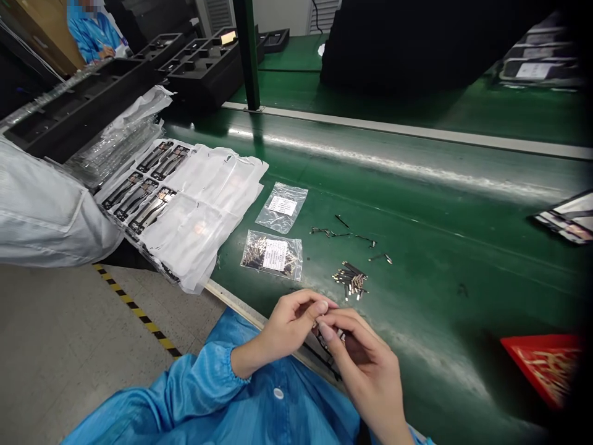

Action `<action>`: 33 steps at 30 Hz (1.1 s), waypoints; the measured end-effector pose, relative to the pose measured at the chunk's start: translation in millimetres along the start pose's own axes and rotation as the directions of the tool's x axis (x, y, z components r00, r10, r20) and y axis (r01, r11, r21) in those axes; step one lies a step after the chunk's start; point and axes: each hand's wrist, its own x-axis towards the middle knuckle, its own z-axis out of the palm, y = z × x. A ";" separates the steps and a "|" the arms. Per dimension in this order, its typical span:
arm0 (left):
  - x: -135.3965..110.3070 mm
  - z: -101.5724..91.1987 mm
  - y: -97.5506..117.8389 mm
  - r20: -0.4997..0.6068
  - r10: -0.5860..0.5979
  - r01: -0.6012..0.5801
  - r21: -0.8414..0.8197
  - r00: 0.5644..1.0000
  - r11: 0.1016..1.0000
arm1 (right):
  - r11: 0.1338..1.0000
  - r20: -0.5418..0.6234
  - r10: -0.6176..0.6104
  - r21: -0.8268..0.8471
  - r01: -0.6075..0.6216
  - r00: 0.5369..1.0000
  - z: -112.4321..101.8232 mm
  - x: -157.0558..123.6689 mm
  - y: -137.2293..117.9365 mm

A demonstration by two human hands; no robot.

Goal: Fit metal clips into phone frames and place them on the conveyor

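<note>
Near the bench's front edge my left hand (296, 318) and my right hand (370, 364) meet, thumbs and fingertips pinched together. Between them are small dark flex cables (324, 343) with pale metallic ends, partly covered by my fingers; the exact piece in the left fingertips is mostly hidden. Just beyond my hands lies a loose pile of short black flex cables (352, 281) with shiny ends. A few thin dark strips (343, 233) are scattered farther back. To the left, a clear zip bag (252, 250) full of similar parts carries a white label, and another labelled bag (281, 207) looks flat.
White sheets and trays (208, 185) with several dark parts overhang the bench at left, beside a grey-clothed person (50, 210). Black foam trays (204, 68) and a dark post (248, 55) stand behind. A red bin (546, 364) of small parts sits at right. Another person (95, 31) is far left.
</note>
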 end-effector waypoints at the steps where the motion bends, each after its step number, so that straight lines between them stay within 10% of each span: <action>1: -0.2 -0.3 1.4 0.027 -0.002 0.001 0.012 1.000 1.000 | 1.000 0.009 -0.016 -0.016 0.016 1.000 0.5 -0.9 -1.3; 12: -3.9 -9.2 -0.9 -0.058 0.075 -0.077 -0.037 0.996 0.996 | 0.998 0.039 0.045 -0.045 -0.043 0.998 -6.0 -4.8 3.7; 28: 13.6 -41.2 12.3 0.266 0.325 -0.407 0.366 0.907 0.837 | 0.989 0.225 0.132 0.037 -0.144 0.965 -19.6 8.7 -1.9; 33: 12.0 -28.6 1.7 0.076 0.446 -0.448 0.287 0.892 0.847 | 0.984 0.074 0.138 0.098 -0.145 0.988 -8.9 11.1 -1.0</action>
